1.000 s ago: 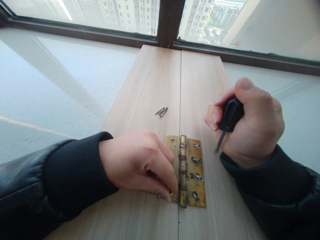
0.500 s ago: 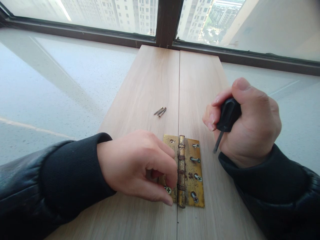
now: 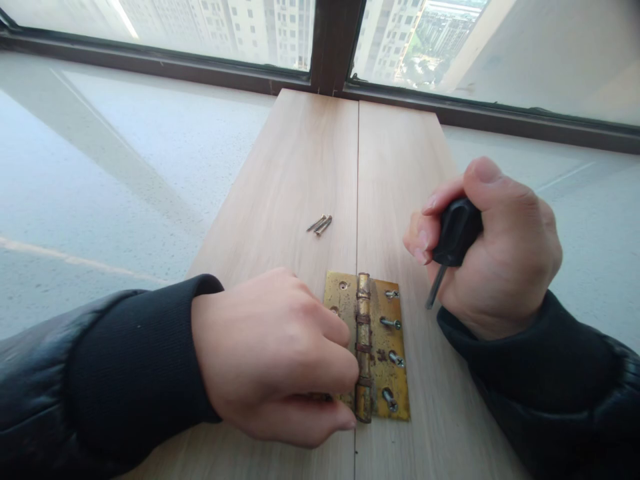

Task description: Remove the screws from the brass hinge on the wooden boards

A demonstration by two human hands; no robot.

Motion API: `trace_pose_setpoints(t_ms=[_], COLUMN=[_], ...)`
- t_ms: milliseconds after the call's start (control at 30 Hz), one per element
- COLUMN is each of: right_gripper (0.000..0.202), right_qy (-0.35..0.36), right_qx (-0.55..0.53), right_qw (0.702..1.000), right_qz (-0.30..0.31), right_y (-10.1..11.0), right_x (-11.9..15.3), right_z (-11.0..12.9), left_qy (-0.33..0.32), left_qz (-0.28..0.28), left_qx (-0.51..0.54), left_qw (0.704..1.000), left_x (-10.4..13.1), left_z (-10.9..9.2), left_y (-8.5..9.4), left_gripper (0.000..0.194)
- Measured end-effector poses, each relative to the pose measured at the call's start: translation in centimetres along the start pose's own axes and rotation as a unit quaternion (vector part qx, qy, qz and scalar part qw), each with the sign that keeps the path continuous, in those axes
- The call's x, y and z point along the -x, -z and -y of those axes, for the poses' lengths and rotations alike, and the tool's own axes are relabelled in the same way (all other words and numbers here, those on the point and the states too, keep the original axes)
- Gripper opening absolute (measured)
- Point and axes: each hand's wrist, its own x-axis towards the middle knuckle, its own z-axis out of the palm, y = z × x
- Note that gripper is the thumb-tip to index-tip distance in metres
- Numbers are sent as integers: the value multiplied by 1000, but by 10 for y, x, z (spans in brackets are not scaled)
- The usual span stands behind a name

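one head cam, abv & behind l hand & r hand, facing fwd/down; fairly close, both hands in frame, sleeves cut by side edges; view reaches past hands to window.

This is looking like an indoor window ledge high in a tall building, though whether home or office is staying unclear. Beyond the dark window frame, many-windowed high-rises are standing near distant greenery; just inside the frame, a pale speckled sill is spreading in daylight.
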Motion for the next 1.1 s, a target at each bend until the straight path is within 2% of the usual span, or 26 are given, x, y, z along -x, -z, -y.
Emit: trace_pose_setpoints(t_ms=[267,467,767,1100], right_gripper=[37,35,35,35], right_qy=[3,-2,3,8], right_qx=[6,5,-2,4], right_qw=[1000,1000,1000,1000], right_qz=[3,6,-1,-1], right_y=[0,0,0,-1], right_x=[0,1,1,1], right_z=[1,1,1,0], left_qy=[-8,3,19,12], left_qz=[5,0,6,3], left_qx=[-16,10,42,25], left_qw=[1000,1000,999,1000], left_x=[2,2,-1,-1], left_z=[-1,0,3,4], left_y=[-1,0,4,3], left_gripper=[36,28,30,31])
